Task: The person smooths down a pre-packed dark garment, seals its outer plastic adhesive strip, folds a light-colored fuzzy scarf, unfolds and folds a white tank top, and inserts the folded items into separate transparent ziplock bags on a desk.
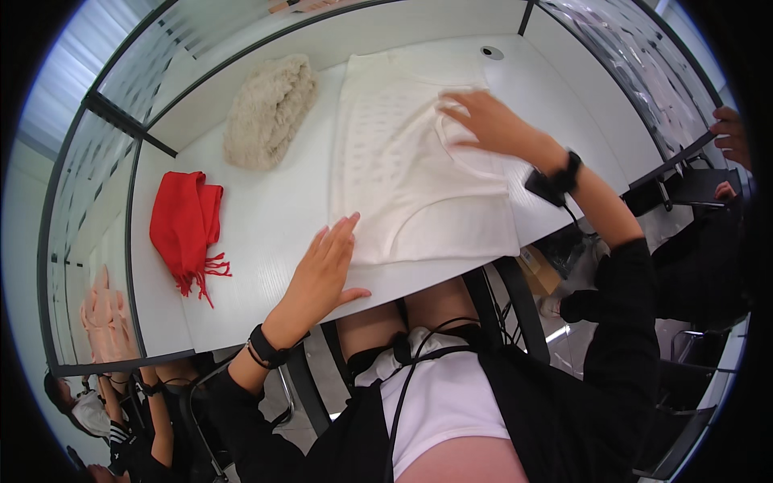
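Note:
A white garment [386,163] lies spread on the white desk [259,235], with a curved opening and soft folds on its right part. My right hand [486,121], slightly blurred, is over the garment's upper right, fingers spread around the curved opening; whether it pinches any cloth is unclear. At the garment's lower left edge rests my left hand [329,265], flat, fingers extended and thumb apart, holding nothing. Both wrists wear black bands, and a small black device hangs at the right one.
A beige furry item [270,111] lies at the back left, and a folded red fringed scarf [186,226] at the left. Low partitions with dark frames [136,241] surround the desk. A cable grommet [491,53] is at the back. Other people sit at both sides.

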Demonstrator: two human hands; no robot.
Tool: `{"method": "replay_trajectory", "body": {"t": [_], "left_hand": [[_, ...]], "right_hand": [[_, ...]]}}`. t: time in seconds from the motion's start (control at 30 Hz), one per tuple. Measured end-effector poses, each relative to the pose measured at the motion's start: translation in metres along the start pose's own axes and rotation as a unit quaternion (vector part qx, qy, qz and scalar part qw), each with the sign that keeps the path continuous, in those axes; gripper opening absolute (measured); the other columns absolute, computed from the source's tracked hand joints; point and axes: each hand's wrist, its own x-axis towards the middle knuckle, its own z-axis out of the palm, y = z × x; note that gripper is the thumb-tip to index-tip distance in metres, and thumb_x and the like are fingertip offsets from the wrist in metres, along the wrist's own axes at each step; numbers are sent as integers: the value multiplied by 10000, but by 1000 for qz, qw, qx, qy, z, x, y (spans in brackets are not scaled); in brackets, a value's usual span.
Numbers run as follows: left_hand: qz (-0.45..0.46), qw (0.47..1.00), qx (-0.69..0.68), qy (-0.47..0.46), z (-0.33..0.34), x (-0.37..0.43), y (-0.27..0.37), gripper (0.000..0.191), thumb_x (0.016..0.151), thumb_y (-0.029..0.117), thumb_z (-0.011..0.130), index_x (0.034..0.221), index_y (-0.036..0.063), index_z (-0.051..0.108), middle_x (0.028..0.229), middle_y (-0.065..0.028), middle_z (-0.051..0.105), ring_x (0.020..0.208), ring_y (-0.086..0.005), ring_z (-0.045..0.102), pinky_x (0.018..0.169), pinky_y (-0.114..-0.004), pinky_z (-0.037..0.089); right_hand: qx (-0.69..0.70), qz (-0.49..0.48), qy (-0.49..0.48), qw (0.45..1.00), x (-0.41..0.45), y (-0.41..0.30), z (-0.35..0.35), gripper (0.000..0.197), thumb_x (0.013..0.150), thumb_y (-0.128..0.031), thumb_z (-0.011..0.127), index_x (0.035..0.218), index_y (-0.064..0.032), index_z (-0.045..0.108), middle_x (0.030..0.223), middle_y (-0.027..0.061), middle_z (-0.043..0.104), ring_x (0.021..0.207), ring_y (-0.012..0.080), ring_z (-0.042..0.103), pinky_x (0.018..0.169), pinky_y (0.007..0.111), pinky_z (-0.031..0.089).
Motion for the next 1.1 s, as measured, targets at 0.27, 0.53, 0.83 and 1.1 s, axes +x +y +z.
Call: {"method": "replay_trajectory", "body": {"t": [0.27,0.53,0.83,1.1], "left_hand": [[12,1000,-8,-25,27,-30,23,691,624,230,692,1168,-42,363,1278,-186,306,1153,-292,365,917,-321,371],[43,990,0,132,40,-48,34,187,720,23,537,901,6,492,1066,-100,546,909,-199,576,716,-252,490],[57,984,-6,171,43,-45,29,185,687,-22,527,864,17,492,1051,-79,560,849,-177,593,648,-250,502],[68,984,-29,163,39,-48,27,193,663,-6,563,843,32,503,1038,-48,566,854,-179,589,666,-257,499]], "right_hand": [[82,-32,-128,988,-121,-99,-30,706,624,-237,677,1231,-68,358,1303,127,300,1205,272,300,982,394,280],[-3,-44,19,999,-159,-105,4,459,720,-51,507,1155,-182,446,1287,87,345,1163,221,378,954,331,362],[-62,-91,83,991,-159,-91,23,391,727,-76,515,1107,-160,476,1224,35,438,1114,195,436,934,309,389],[77,-37,117,989,-157,-102,10,373,689,-54,532,1060,-95,517,1198,58,465,1089,239,460,911,345,395]]}}
